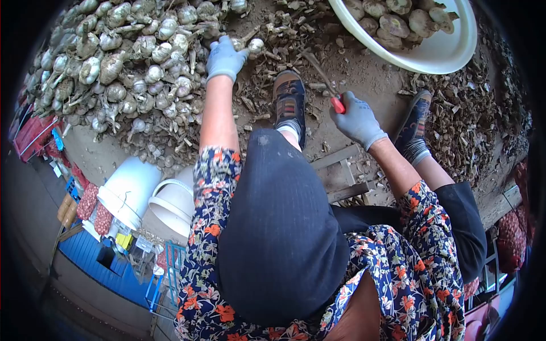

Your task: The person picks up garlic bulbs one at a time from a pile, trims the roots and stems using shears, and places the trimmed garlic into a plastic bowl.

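My left hand [226, 58], in a grey-blue glove, is at the right edge of a big heap of garlic [136, 68] with dry stalks. Its fingers close around the stalk of a garlic bulb [256, 46], which sticks out to the right past my thumb; the grip is partly hidden by the hand. My gloved right hand [359, 120] is wrapped around the red handle of a knife [322, 73]. The worn-looking blade points up and left, over the ground between my shoes, apart from the garlic.
A white basin [421, 67] with brownish bulbs stands at the upper right. Dry stalk scraps [469, 122] cover the ground beside my right shoe. White buckets [129, 190] and red net sacks [88, 202] are at the left. A wooden frame [344, 170] lies between my legs.
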`<state>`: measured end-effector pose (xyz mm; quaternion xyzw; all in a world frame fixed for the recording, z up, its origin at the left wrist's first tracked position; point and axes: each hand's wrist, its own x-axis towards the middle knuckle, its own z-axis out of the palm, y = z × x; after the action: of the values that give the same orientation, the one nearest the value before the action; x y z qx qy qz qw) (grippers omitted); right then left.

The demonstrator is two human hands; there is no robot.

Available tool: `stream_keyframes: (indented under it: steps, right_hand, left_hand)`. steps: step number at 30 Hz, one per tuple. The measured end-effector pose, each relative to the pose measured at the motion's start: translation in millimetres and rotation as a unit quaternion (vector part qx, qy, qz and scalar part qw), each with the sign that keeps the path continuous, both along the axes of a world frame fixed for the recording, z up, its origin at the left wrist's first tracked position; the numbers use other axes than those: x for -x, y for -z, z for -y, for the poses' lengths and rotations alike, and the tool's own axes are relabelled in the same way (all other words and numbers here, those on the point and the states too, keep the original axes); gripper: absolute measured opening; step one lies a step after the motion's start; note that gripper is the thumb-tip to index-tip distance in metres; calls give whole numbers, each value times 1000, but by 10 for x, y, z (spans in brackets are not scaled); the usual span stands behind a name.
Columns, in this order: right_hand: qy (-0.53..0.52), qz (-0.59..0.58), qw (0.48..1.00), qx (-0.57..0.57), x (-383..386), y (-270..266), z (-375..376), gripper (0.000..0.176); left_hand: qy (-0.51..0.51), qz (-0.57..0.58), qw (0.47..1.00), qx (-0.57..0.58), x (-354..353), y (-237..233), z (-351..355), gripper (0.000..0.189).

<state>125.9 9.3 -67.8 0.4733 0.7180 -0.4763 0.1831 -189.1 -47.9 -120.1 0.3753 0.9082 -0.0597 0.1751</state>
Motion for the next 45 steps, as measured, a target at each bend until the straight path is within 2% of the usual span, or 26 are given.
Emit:
stream_keyframes:
  steps: [2,4,5,6,7,11,14,15,17,19,21,22,24,25,27,28,30,31,33,35,37,38,41,42,43,45]
  right_hand:
    - [-24,22,999,42,138,-72,13,40]
    - [-28,9,999,45,255,-53,22,43]
    - [-29,-1,998,52,304,-56,46,45]
    - [-56,17,994,91,419,-187,-29,57]
    - [-55,16,994,92,476,-167,-16,57]
    - [-22,-38,995,89,643,-161,18,53]
    - [-57,-65,994,72,655,-156,10,47]
    - [-60,-64,994,72,640,-132,23,47]
    - [-55,-51,993,88,560,-59,77,45]
    - [-29,-94,994,46,444,-22,202,42]
    - [74,5,985,155,333,-29,267,49]
    - [67,40,983,164,290,6,269,49]
    - [46,44,985,161,164,50,291,49]
    - [29,39,987,153,166,72,288,49]
    - [0,40,991,131,217,68,228,48]
    - [-31,48,992,110,212,45,208,48]
    - [-49,54,992,107,240,8,136,49]
    - [-66,57,991,103,263,4,123,50]
    - [-77,56,994,58,285,16,130,48]
    - [-87,55,995,11,305,0,111,46]
    - [-158,84,982,-55,354,-54,25,56]
    - [-155,86,983,-52,363,-69,-4,56]
    - [-174,82,976,-100,387,-149,-93,55]
    - [-204,66,970,-117,369,-208,-116,54]
    - [-234,51,962,-134,345,-251,-134,52]
    - [-226,44,961,-151,289,-286,-173,51]
  left_hand:
    - [-28,48,998,-10,63,100,43,52]
    - [-52,97,991,-74,119,122,68,60]
    - [-51,96,991,-75,61,7,83,60]
    - [-75,140,979,-128,-42,-180,79,59]
    - [-98,183,961,-182,-138,-354,68,59]
    - [-17,179,960,-214,-335,-540,143,57]
    - [27,134,969,-205,-367,-576,182,55]
    - [24,134,969,-205,-360,-556,202,55]
    - [11,186,974,-126,-346,-496,289,51]
    - [51,119,990,-50,-395,-386,398,55]
    - [77,108,985,-111,-309,40,653,62]
    - [76,111,985,-112,-321,144,690,62]
    - [69,104,954,-272,-358,261,837,68]
    - [7,169,934,-315,-355,311,895,68]
    - [-260,258,846,-387,-495,360,866,62]
    - [-262,259,847,-384,-478,371,874,62]
    - [-246,217,932,-150,-402,326,755,64]
    - [-247,218,933,-149,-428,354,722,64]
    - [-373,385,773,-339,-516,428,653,57]
    - [-342,377,780,-363,-507,402,654,49]
    - [-234,330,852,-332,-516,310,706,44]
    - [-250,383,813,-360,-550,201,689,42]
    - [-239,450,791,-339,-594,-259,582,43]
    - [-268,489,772,-305,-606,-438,524,46]
    - [-266,491,772,-305,-622,-579,458,46]
    - [-168,483,796,-323,-675,-733,360,50]
